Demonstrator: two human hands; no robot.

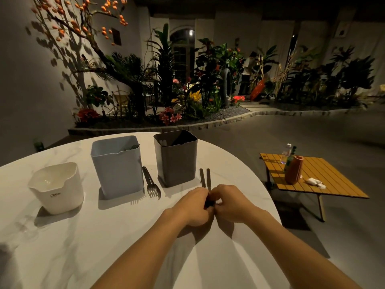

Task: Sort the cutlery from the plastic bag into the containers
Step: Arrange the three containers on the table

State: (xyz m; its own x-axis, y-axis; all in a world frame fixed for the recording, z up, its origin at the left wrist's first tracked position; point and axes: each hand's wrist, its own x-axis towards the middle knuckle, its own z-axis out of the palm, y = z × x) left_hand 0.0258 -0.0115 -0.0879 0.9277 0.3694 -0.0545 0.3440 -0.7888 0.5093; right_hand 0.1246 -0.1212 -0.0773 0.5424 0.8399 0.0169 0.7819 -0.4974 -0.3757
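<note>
**Both hands on a pair of dark pieces, just before the grey container**

Two slender dark cutlery pieces (pixel 205 178) rise from where the hands meet. Their handles lie side by side and point away from the person, just in front of the tall dark grey plastic container (pixel 176 161). The left hand (pixel 194 205) and the right hand (pixel 228 202) are both curled round the lower ends, knuckles almost touching. The working ends are hidden, so I cannot tell whether these are knives, spoons or forks.

The step looks like squaring up or freeing this pair before it goes into a container. It would go best if one hand kept a firm hold on the handles while the other cleared whatever clings lower down. Once the type is checked, the pair should be lifted clear of the matching rim and lowered in rather than dropped. A light plastic container could slide or tip if knocked.

A pair of dark metal forks (pixel 151 183) lies flat on the round white marble-look surface (pixel 104 236), tines toward the person. It sits between the grey container and a tall pale blue-grey plastic container (pixel 116 170), and probably needs sorting too. Something dark shows at the blue-grey rim. A low white plastic container (pixel 56 186) stands further left. I cannot make out the plastic bag with any certainty.

Off to the right, well apart, a low yellow slatted table (pixel 337 180) carries a terracotta vase (pixel 293 170).
</note>
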